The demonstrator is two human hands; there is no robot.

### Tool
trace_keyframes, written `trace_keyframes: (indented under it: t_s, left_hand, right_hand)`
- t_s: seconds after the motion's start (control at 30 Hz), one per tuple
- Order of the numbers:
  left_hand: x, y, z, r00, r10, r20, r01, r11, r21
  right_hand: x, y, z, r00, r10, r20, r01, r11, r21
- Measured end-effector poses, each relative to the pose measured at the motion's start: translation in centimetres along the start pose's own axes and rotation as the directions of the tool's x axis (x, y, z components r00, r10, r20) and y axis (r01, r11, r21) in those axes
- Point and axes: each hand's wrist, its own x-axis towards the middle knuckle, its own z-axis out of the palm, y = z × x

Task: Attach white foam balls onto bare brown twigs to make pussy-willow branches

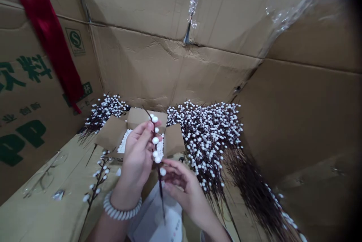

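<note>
A dark brown artificial branch with white berries (155, 141) is held upright, slightly tilted, in front of a small open cardboard box (174, 140). My left hand (138, 153) pinches its upper stem between thumb and fingers. Lower down, the thumb and fingers of my right hand (185, 187) close around a white berry (163, 171) beside the stem; whether they press the berry or the stem is partly hidden. Loose white berries (123, 142) fill the box behind my left hand. On the left lies another berried branch (97, 181).
A big pile of berried branches (206, 132) lies right of the box, with a bundle of bare brown stems (254, 189) nearer. More branches (106, 110) lie back left. Tall cardboard walls (158, 68) surround the surface. Red ribbon (53, 42) hangs left; white paper (158, 215) lies below my hands.
</note>
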Motion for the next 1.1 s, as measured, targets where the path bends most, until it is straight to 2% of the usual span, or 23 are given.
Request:
trace_keyframes:
  t_s: [0.1, 0.2, 0.3, 0.43, 0.53, 0.67, 0.97, 1.1]
  left_hand:
    - [-0.3, -0.6, 0.5, 0.995, 0.088, 0.036, -0.092, 0.987, 0.128]
    - [-0.8, -0.7, 0.7, 0.987, 0.064, 0.144, -0.1, 0.961, 0.259]
    - [-0.9, 0.0, 0.5, 0.965, 0.015, 0.262, -0.126, 0.903, 0.412]
    - [-0.5, 1.1, -0.1, 0.935, -0.036, 0.353, -0.181, 0.808, 0.561]
    - [-0.4, 1.4, -0.7, 0.943, 0.014, 0.333, -0.218, 0.781, 0.585]
    - [-1.0, 1.2, -1.9, 0.961, 0.154, 0.231, -0.265, 0.761, 0.592]
    - [-2.8, 1.4, -4.9, 0.974, 0.17, 0.147, -0.225, 0.756, 0.614]
    - [-3.6, 1.7, -5.6, 0.965, 0.252, 0.068, -0.242, 0.765, 0.597]
  right_hand:
    - [-1.0, 0.7, 0.5, 0.993, 0.111, -0.024, -0.106, 0.983, 0.151]
    - [-2.0, 0.6, 0.7, 0.983, 0.184, -0.005, -0.177, 0.953, 0.245]
    - [-3.1, 0.4, 0.3, 0.979, 0.199, -0.046, -0.178, 0.94, 0.293]
    - [-4.6, 0.6, -0.6, 0.956, 0.223, -0.191, -0.135, 0.911, 0.39]
    - [-5.4, 0.5, -1.2, 0.934, 0.238, -0.265, -0.101, 0.89, 0.444]
    - [-6.3, 0.0, -1.8, 0.935, 0.221, -0.279, -0.074, 0.888, 0.454]
    - [-7.6, -2.2, -2.3, 0.915, 0.17, -0.366, 0.0, 0.907, 0.42]
    - [-8.3, -3.0, -2.4, 0.92, 0.149, -0.363, 0.017, 0.909, 0.417]
